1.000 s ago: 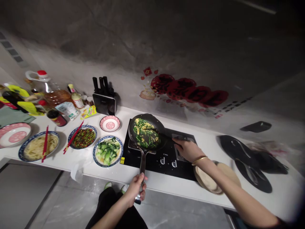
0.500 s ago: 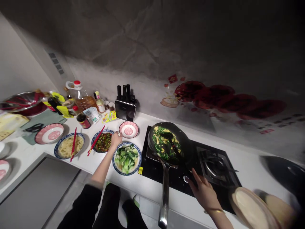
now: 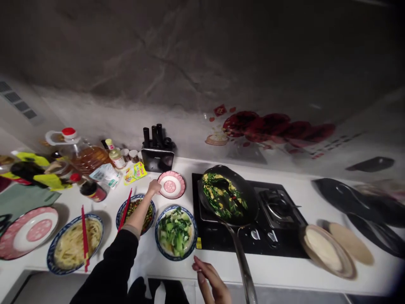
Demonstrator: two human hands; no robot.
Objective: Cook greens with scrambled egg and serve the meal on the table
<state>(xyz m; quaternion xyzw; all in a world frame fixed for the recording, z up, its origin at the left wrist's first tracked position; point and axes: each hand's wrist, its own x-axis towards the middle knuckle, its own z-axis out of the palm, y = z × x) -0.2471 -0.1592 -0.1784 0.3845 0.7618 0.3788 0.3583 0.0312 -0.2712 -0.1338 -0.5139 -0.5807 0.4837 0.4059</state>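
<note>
My left hand (image 3: 155, 187) reaches over a bowl of chopped green and red food (image 3: 146, 217), its fingers closed on the left rim of a small pink-rimmed plate (image 3: 171, 184). The plate rests on the counter. Near the counter's front edge, my right hand (image 3: 212, 282) is empty with its fingers apart. A bowl of cooked bok choy (image 3: 176, 233) stands between my hands. On the left burner sits a wok (image 3: 249, 198) holding leafy greens with egg (image 3: 218, 196). A black spatula (image 3: 222, 183) lies in it, and the wok's handle (image 3: 241, 262) points toward me.
An oval bowl of pale strips (image 3: 74, 245) with red chopsticks (image 3: 84, 236) across it stands left, beside a larger pink-rimmed plate (image 3: 33, 234). Behind are an oil jug (image 3: 87, 158) and knife block (image 3: 157, 159). A round lid-like wooden piece (image 3: 327, 251) lies right of the stove (image 3: 221, 240).
My right hand has left the spatula's handle and moved left to the counter front. My left hand has closed on the small plate's rim. The view has shifted nearer the counter.
</note>
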